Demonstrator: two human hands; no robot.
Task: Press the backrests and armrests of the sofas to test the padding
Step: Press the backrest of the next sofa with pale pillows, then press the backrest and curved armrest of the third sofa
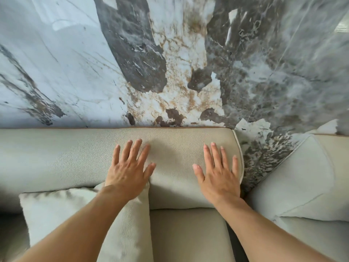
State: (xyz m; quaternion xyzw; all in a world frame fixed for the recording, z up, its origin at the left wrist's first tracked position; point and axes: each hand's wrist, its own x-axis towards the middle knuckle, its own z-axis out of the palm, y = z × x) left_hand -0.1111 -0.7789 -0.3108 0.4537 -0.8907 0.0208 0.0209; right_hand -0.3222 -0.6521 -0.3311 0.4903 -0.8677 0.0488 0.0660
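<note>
A beige textured sofa backrest (173,148) runs across the middle of the view, ending at a piped edge on the right. My left hand (130,171) lies flat on it with fingers spread, palm down. My right hand (219,174) lies flat the same way, close to the backrest's right end. Neither hand holds anything. Below the hands is the sofa's seat cushion (188,235). A second pale sofa's backrest or armrest (306,178) stands at the right, apart from both hands.
A pale throw cushion (56,210) leans on the seat under my left forearm. A marble-patterned wall (170,63) in white, grey and brown rises right behind the backrest. A narrow dark gap (245,188) separates the two sofas.
</note>
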